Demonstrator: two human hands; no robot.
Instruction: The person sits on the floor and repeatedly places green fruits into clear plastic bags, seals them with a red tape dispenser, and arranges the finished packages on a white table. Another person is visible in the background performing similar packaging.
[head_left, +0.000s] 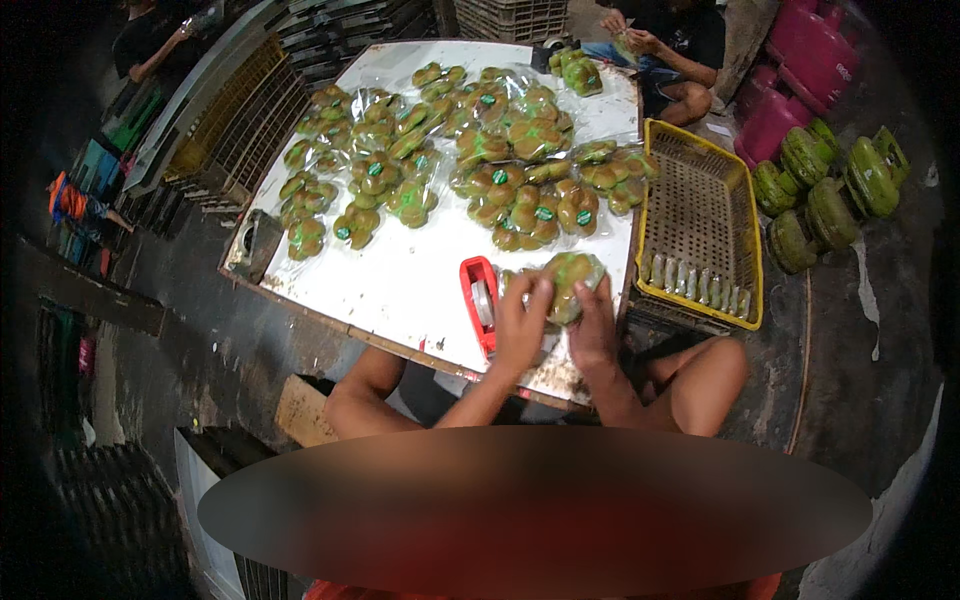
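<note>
Between my two hands, near the front edge of the white tabletop (360, 292), is a clear-wrapped cluster of round brownish-green buns (571, 281). My left hand (523, 319) grips its left side, and my right hand (595, 319) holds its lower right side. A red tape dispenser (477, 300) with a pale roll stands just left of my left hand. Part of another wrapped pack shows behind my left fingers. Farther back lie many similar wrapped bun clusters (412, 201), several with round green stickers.
At the right, a yellow-rimmed plastic crate (756, 247) holds a row of wrapped packs. Green gas cylinders (832, 210) and pink ones (814, 52) stand beyond it. A seated person (679, 67) handles something at the far right corner. A dark box-like object (253, 246) sits at the table's left edge.
</note>
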